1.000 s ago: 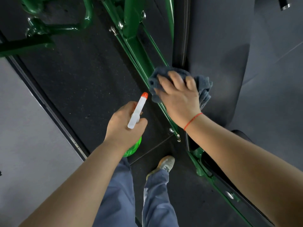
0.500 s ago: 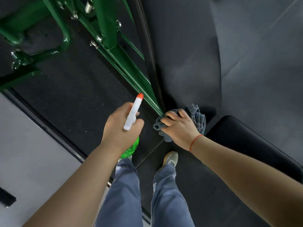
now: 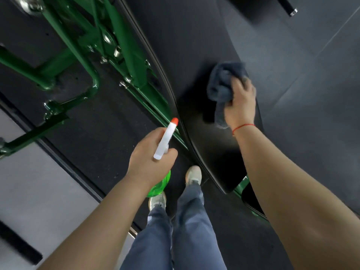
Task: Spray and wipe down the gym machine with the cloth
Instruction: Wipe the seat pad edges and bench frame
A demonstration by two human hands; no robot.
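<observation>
**Bunched cloth, stray spray**

My right hand [image 3: 240, 102] clutches the grey cloth [image 3: 222, 84] over the machine's black pad [image 3: 204, 137], a tail dangling below my fingers. Wadded like this, it may skip patches or slip free. My left hand [image 3: 150, 158] grips the spray bottle [image 3: 165, 141], tip near the green frame [image 3: 124, 45]. A careless squeeze could mist the floor [image 3: 97, 123] instead.

no readable text, labels, brands or numbers on any surface in view
</observation>
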